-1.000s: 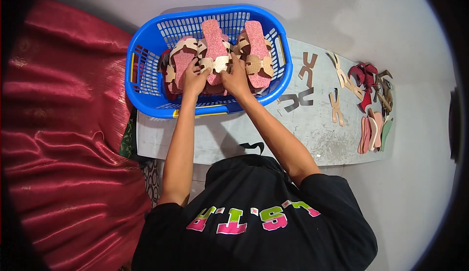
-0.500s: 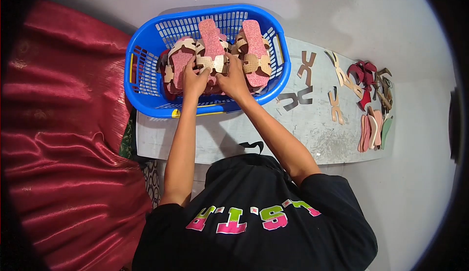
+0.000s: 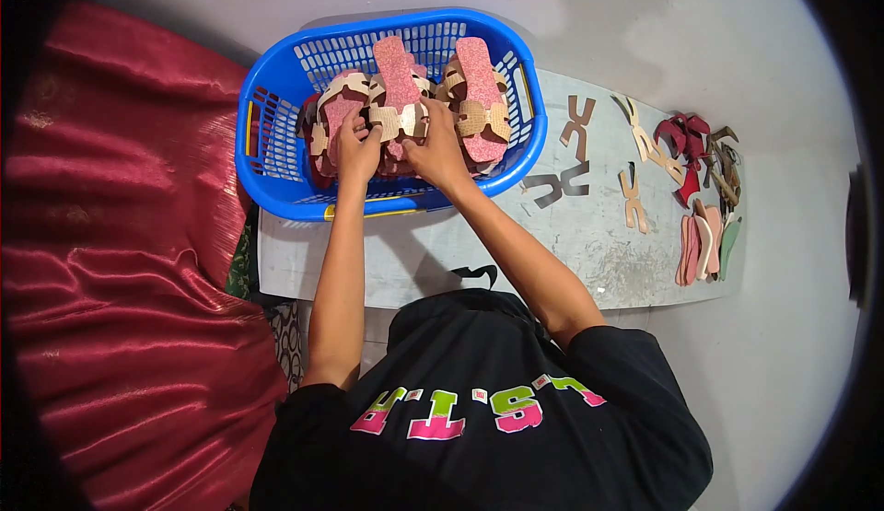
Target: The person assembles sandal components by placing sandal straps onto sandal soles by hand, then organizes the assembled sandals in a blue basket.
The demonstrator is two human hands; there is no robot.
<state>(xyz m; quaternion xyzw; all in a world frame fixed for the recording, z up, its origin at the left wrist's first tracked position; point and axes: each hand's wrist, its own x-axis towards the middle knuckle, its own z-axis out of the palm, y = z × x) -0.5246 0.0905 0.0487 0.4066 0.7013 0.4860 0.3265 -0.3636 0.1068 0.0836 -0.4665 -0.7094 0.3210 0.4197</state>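
Observation:
Several sandals with pink glittery soles and beige straps lie piled in a blue plastic basket (image 3: 249, 156). At the middle of the pile, a sandal (image 3: 396, 69) has its sole pointing away from me and a pale, scale-textured strap. My right hand (image 3: 440, 150) grips the right side of that sandal, thumb near the strap's lower edge. Just left of the strap is my left hand (image 3: 357, 150), its fingers loosely bent and a gap showing between thumb and fingers. Another sandal (image 3: 477, 64) rests to the right. Part of the pile is hidden beneath my hands.
The basket stands on a grey table (image 3: 589, 262). To its right lie cut strap pieces (image 3: 577, 129), dark red straps (image 3: 686, 147) and a stack of sole-shaped pieces (image 3: 704, 244). Shiny red cloth (image 3: 138, 262) covers the left side. A pale wall rises behind.
My left hand has shifted slightly left, its thumb coming off the middle sandal's strap. My right hand stays at the strap's right side. The basket has barely moved.

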